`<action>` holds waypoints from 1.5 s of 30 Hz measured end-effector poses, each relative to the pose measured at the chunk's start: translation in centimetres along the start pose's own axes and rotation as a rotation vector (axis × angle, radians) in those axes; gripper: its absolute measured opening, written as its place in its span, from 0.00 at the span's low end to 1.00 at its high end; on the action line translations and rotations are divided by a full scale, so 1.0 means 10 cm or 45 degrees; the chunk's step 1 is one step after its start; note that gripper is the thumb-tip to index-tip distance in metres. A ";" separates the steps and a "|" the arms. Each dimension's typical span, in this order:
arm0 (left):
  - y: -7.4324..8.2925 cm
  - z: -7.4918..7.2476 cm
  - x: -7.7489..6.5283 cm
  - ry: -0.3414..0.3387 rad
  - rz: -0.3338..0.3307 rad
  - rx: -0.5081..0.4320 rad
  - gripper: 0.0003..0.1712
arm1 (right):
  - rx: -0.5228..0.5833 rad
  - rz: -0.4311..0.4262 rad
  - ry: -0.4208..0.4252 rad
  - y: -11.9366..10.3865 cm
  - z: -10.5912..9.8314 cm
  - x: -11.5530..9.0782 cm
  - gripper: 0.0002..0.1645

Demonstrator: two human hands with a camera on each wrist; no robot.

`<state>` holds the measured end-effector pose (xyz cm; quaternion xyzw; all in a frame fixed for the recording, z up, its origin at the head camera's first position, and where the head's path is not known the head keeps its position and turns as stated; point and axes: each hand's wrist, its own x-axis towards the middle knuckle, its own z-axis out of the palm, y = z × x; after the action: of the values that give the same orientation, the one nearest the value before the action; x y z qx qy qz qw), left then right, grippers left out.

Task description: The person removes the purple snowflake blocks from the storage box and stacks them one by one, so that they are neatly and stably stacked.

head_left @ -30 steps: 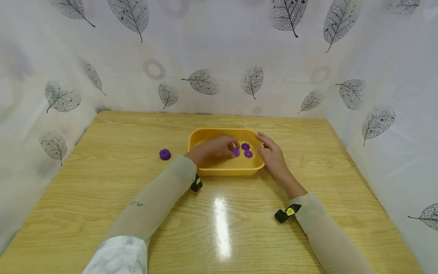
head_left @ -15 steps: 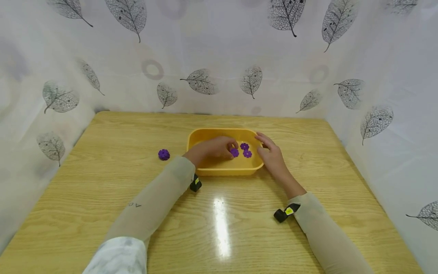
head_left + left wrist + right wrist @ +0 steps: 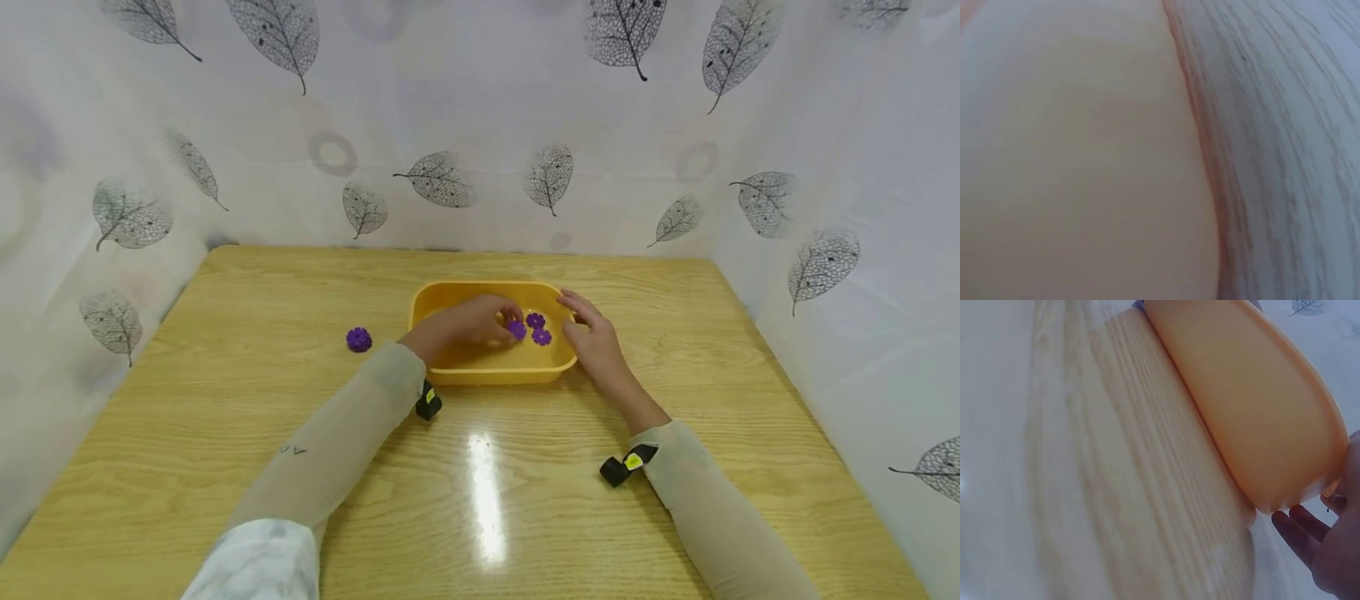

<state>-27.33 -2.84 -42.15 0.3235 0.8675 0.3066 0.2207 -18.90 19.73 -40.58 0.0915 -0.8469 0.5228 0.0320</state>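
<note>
My left hand [image 3: 480, 319] reaches into a yellow plastic basin [image 3: 495, 377] and pinches a purple flower-shaped piece [image 3: 517, 330] between thumb and fingers. Two more such purple pieces, a farther one [image 3: 536, 320] and a nearer one [image 3: 542, 337], lie on the basin floor just right of it. At the right end, my right hand [image 3: 600, 346] holds the basin's rim, thumb at the inner side. The right wrist view shows its fingers [image 3: 1294, 534] against the basin's outer wall [image 3: 1254, 406]. The left wrist view is filled by the blurred basin wall [image 3: 1097, 156]; the left fingers do not show there.
A small clump of purple flower-shaped pieces [image 3: 358, 339] lies on the wooden table [image 3: 540, 475], left of the basin. A white curtain with leaf prints [image 3: 480, 100] encloses the table's back and sides. Each wrist carries a black camera.
The pinched purple piece has shifted slightly away and to the right with the left fingers. The right hand and the basin stay in place; the head view drifts a little.
</note>
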 end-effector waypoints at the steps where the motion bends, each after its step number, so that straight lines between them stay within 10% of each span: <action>1: 0.01 0.00 0.00 0.012 0.005 -0.011 0.17 | -0.001 0.000 0.001 0.00 0.00 0.00 0.26; 21: 0.11 -0.34 -0.35 0.287 0.083 -0.166 0.19 | 0.009 0.023 0.019 0.26 0.03 0.09 0.27; 35: -0.18 -0.56 -1.18 0.595 -0.009 -0.218 0.21 | -0.033 -0.028 0.069 0.39 0.05 0.12 0.26; 45: -0.48 -0.66 -1.60 0.664 -0.192 -0.174 0.24 | 0.001 -0.026 0.073 0.39 0.05 0.12 0.26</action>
<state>-22.10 -19.45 -37.73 0.1527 0.8939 0.4202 0.0334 -20.80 20.79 -44.05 0.0850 -0.8445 0.5252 0.0616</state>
